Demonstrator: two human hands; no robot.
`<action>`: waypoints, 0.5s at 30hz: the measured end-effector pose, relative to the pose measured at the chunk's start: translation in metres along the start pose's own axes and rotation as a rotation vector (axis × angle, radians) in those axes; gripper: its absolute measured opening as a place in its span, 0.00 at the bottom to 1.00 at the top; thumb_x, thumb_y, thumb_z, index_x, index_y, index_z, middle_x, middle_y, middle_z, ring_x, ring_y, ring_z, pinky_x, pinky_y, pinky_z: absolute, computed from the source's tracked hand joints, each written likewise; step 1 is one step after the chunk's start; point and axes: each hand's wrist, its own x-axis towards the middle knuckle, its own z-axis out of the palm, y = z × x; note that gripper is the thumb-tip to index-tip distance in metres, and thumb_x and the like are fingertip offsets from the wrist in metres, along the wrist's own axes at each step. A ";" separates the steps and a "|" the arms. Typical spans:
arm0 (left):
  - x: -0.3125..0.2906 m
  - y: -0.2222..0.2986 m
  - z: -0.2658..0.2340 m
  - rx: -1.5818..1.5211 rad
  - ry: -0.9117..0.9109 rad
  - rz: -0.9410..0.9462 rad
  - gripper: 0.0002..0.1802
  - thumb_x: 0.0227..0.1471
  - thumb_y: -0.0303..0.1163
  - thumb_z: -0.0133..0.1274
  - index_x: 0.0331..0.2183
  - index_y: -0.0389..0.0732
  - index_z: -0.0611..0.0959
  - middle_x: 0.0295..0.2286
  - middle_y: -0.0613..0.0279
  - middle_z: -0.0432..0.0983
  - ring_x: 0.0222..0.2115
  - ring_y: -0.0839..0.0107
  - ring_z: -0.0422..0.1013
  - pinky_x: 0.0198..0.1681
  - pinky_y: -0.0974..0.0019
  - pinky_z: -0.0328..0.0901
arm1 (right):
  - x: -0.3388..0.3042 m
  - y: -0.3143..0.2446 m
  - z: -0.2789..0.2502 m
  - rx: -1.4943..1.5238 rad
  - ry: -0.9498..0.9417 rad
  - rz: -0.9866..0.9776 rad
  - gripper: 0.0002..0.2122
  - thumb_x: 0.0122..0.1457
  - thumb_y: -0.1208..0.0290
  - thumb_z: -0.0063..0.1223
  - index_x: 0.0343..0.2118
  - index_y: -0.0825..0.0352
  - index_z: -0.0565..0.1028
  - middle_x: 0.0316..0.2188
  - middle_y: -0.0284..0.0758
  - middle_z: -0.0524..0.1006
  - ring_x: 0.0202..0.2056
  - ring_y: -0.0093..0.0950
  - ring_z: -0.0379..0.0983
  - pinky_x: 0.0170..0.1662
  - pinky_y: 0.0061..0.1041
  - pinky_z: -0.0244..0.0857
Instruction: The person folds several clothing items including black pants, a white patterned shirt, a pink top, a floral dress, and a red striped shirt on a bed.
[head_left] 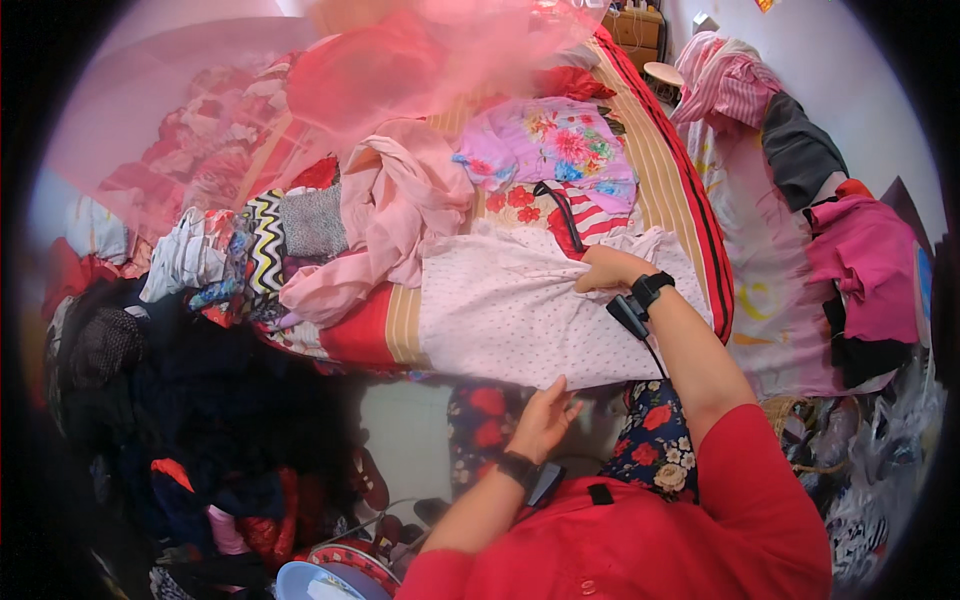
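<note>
A white cloth with small dark dots [490, 310] lies spread over the near edge of the bed; it may be a garment. My right hand [612, 268] is closed on its upper right part, and creases run out from the fingers. My left hand [545, 420] is just below the cloth's near edge, fingers apart, holding nothing. Beyond the cloth are a lilac floral garment [570, 145] and a red-and-white striped cloth [603, 212]. A crumpled pink scarf-like cloth [400, 190] lies to the left.
Folded clothes [265, 240] are stacked at the bed's left, under a sheer pink net [200, 90]. Dark clothes [200, 380] heap up at lower left, near a light blue basin [315, 582]. On the right hang a magenta garment [870, 255] and a dark grey one [800, 150].
</note>
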 end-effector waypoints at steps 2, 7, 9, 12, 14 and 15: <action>-0.013 0.012 0.000 -0.115 0.017 0.034 0.13 0.54 0.35 0.55 0.42 0.44 0.76 0.40 0.67 0.74 0.43 0.71 0.68 0.47 0.60 0.62 | -0.015 0.002 -0.006 0.164 -0.050 0.059 0.16 0.41 0.64 0.58 0.29 0.73 0.78 0.20 0.32 0.75 0.23 0.21 0.70 0.27 0.24 0.64; -0.076 0.078 0.007 0.050 -0.021 0.467 0.16 0.58 0.32 0.47 0.46 0.35 0.73 0.41 0.56 0.75 0.40 0.65 0.72 0.49 0.59 0.65 | -0.070 -0.028 -0.022 0.940 -0.087 -0.191 0.16 0.53 0.69 0.55 0.42 0.72 0.75 0.35 0.33 0.78 0.34 0.22 0.73 0.38 0.22 0.66; -0.109 0.115 0.025 0.148 0.012 0.649 0.16 0.59 0.32 0.46 0.46 0.33 0.72 0.41 0.55 0.75 0.41 0.64 0.72 0.48 0.60 0.65 | -0.105 -0.064 -0.032 1.263 -0.056 -0.297 0.11 0.56 0.74 0.51 0.42 0.70 0.75 0.36 0.33 0.78 0.36 0.21 0.74 0.41 0.22 0.67; -0.145 0.149 0.043 0.340 0.189 0.825 0.13 0.58 0.29 0.48 0.43 0.33 0.74 0.38 0.56 0.76 0.38 0.68 0.73 0.45 0.65 0.66 | -0.157 -0.090 -0.038 1.293 -0.004 -0.258 0.11 0.56 0.74 0.51 0.42 0.68 0.72 0.35 0.28 0.75 0.35 0.18 0.72 0.38 0.18 0.66; -0.153 0.152 0.076 0.357 0.134 0.989 0.09 0.55 0.26 0.50 0.40 0.36 0.75 0.32 0.63 0.76 0.32 0.76 0.71 0.36 0.74 0.66 | -0.180 -0.096 -0.035 1.383 -0.010 -0.369 0.18 0.53 0.72 0.53 0.48 0.68 0.68 0.36 0.31 0.75 0.35 0.20 0.73 0.35 0.17 0.68; -0.166 0.153 0.088 0.357 0.096 0.953 0.11 0.53 0.23 0.51 0.40 0.36 0.75 0.37 0.60 0.76 0.36 0.75 0.72 0.40 0.71 0.66 | -0.178 -0.064 -0.031 1.344 0.027 -0.357 0.21 0.51 0.71 0.54 0.49 0.70 0.68 0.39 0.35 0.76 0.38 0.24 0.75 0.36 0.18 0.69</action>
